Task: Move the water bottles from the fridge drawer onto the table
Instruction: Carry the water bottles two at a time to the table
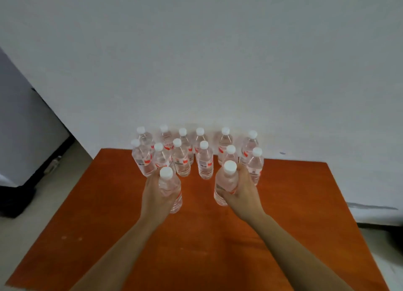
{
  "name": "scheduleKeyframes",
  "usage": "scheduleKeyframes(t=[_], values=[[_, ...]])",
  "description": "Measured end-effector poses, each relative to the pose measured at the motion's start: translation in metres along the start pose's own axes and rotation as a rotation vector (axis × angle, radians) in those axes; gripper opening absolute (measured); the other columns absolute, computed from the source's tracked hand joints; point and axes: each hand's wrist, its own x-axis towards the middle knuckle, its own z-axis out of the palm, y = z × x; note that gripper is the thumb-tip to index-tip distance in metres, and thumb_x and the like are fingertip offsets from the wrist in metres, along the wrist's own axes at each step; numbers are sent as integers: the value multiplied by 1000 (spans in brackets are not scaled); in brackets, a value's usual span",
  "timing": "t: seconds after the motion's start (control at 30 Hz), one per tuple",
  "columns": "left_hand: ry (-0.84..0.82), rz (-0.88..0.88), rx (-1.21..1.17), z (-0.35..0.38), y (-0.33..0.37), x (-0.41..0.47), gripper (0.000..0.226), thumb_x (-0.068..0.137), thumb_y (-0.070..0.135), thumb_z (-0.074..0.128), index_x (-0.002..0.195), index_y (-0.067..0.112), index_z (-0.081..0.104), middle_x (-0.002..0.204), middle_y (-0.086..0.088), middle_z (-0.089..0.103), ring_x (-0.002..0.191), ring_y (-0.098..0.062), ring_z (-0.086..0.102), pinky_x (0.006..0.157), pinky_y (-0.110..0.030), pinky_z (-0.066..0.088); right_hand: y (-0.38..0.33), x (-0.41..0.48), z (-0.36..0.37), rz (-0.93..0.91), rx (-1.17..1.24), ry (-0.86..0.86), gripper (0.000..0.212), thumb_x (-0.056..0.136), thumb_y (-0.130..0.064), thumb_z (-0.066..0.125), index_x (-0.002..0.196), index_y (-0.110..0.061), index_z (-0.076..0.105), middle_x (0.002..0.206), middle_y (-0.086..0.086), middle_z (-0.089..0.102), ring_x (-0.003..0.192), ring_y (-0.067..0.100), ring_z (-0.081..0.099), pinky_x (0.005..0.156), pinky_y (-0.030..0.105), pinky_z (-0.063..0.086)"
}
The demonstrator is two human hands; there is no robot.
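Two clear water bottles with white caps stand upright over the orange table (196,247). My left hand (156,194) grips the left bottle (170,188) round its body. My right hand (242,192) grips the right bottle (225,181) the same way. Just beyond them, several more bottles (205,159) with red-and-white labels stand in two rows at the table's far edge, against the white wall. I cannot tell whether the held bottles touch the tabletop. The fridge drawer is out of sight.
A white wall (218,61) rises right behind the table. At the far left stands a grey appliance or cabinet (21,127) with a dark base on the pale floor. The table's near half shows bare orange surface.
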Motion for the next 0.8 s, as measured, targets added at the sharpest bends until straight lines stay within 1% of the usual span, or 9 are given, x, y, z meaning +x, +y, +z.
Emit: scheduleKeyframes(t=[0.13, 0.2, 0.27, 0.33, 0.4, 0.5, 0.67, 0.73, 0.8], values=[[-135, 5, 45, -12, -49, 67, 57, 77, 39, 80, 125, 32, 51, 118, 5, 62, 107, -16, 61, 87, -45, 56, -12, 39, 62, 117, -18, -30, 74, 79, -43, 78, 135, -33, 31, 132, -8, 50, 115, 15, 58, 90, 36, 53], [-170, -6, 49, -15, -67, 91, 52, 79, 35, 80, 123, 30, 53, 121, 9, 60, 109, -11, 58, 86, -34, 52, -18, 55, 88, 173, -42, -51, 78, 79, -41, 79, 138, -30, 30, 137, -7, 49, 120, 16, 55, 93, 33, 50], [-202, -2, 55, -17, -82, 114, 51, 80, 28, 80, 123, 26, 55, 122, 10, 58, 108, -9, 56, 82, -21, 43, -24, 71, 111, 215, -42, -66, 78, 80, -37, 80, 140, -28, 30, 137, -6, 50, 122, 17, 55, 97, 38, 51], [-245, -4, 55, -18, -95, 132, 49, 80, 25, 80, 122, 23, 55, 116, 11, 59, 103, -9, 58, 78, -15, 40, -27, 81, 134, 248, -18, -98, 79, 81, -33, 80, 141, -29, 29, 135, -4, 53, 123, 18, 56, 100, 41, 51], [-306, -28, 36, -19, -108, 143, 48, 81, 27, 80, 122, 22, 55, 114, 11, 60, 101, -7, 59, 77, -15, 42, -27, 87, 155, 286, 6, -132, 84, 82, -31, 79, 145, -34, 24, 141, -3, 52, 129, 20, 53, 105, 45, 48], [-407, -64, 20, -21, -124, 158, 53, 79, 27, 81, 124, 21, 53, 116, 10, 61, 104, -7, 60, 80, -18, 44, -25, 92, 181, 308, 9, -179, 96, 82, -29, 79, 154, -33, 15, 156, -5, 36, 142, 18, 37, 113, 43, 36], [-600, -139, -20, -24, -139, 187, 67, 75, 16, 83, 131, 25, 46, 120, 11, 59, 111, -6, 58, 93, -31, 46, -18, 98, 201, 291, -36, -247, 81, 85, -29, 77, 148, -34, 26, 150, -10, 38, 137, 12, 40, 110, 32, 37], [-653, -154, -18, -26, -143, 191, 69, 74, 9, 82, 130, 28, 44, 118, 12, 58, 109, -2, 57, 89, -25, 46, -13, 99, 205, 296, -33, -262, 80, 84, -30, 77, 146, -36, 27, 150, -11, 38, 137, 11, 40, 111, 33, 38], [-663, -134, -19, -27, -147, 187, 67, 74, 1, 79, 120, 33, 44, 111, 10, 58, 99, 6, 59, 75, -13, 49, -10, 100, 206, 333, -16, -271, 83, 83, -30, 77, 147, -36, 25, 150, -12, 38, 139, 13, 39, 112, 39, 40]])
